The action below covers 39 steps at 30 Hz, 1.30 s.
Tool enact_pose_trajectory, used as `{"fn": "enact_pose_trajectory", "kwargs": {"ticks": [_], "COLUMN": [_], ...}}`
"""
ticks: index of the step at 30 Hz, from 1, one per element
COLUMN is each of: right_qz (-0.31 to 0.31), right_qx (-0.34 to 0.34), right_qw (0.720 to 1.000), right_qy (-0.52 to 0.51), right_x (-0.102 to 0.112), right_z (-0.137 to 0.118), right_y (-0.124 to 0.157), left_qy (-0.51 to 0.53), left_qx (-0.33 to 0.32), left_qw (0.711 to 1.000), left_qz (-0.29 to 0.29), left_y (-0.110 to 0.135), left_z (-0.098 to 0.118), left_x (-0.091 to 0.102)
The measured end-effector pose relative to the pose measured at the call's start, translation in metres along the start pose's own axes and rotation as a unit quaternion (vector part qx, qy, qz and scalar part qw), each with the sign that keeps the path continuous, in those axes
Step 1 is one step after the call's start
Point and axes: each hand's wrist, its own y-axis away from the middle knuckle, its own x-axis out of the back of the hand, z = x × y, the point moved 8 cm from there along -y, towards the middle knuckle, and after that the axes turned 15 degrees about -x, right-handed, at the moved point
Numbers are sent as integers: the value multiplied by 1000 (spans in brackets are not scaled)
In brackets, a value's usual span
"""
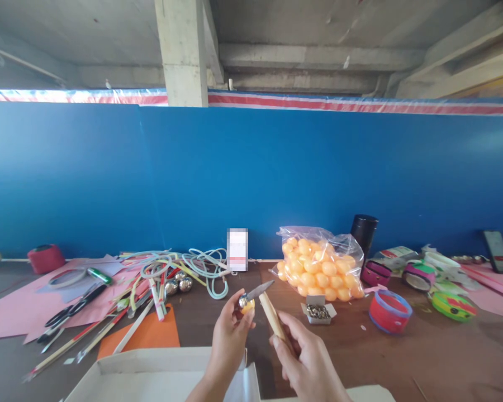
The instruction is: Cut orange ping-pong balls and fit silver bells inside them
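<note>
Above the middle of the tabletop's [343, 357] near edge, the left hand's [229, 332] fingers pinch a silver ball [242, 303] and an orange piece [248, 307]. The right hand's [308, 357] fingers wrap a wooden stick [270, 314]; whether the adjacent pointed blade [260, 289] joins it, I cannot tell. Good handling likely means a firm pinch, fingertips clear of the blade, and small, controlled movements.

Table [360, 360] layout: left, scissors [81, 303] upon paper sheets [8, 312]; right of centre, bag of balls [318, 271], cylinder [364, 230] behind, small box [319, 321] before; foreground, left hand [230, 332] and right hand [302, 352] side by side.
</note>
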Motion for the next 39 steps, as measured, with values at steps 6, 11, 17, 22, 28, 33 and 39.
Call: {"fn": "enact_pose_trajectory", "kwargs": {"ticks": [6, 11, 17, 22, 28, 33, 39], "right_qz": [9, -33, -7, -43, -32, -7, 8], "right_qx": [10, 21, 26, 2, 15, -36, -103], "right_qw": [1000, 998, 999, 997, 999, 999, 993], "right_qy": [5, 45, 37, 57, 41, -1, -49], "right_x": [7, 1, 5, 1, 1, 6, 2], "right_z": [-4, -2, -4, -3, -3, 3, 19], "right_y": [0, -1, -1, -1, -1, -5, -11], "left_qy": [5, -6, -6, -5, -11, -18, -63], "left_qx": [4, -2, -4, -1, -4, -8, -18], "left_qw": [1000, 1000, 1000, 1000, 1000, 1000, 998], "left_qz": [-1, 8, 20, 23, 16, 10, -5], "left_y": [0, -1, -3, -2, -1, -1, -3], "left_z": [-1, -2, -5, -7, -4, -2, 4], "left_x": [-1, 2, 4, 6, 5, 4, 4]}}
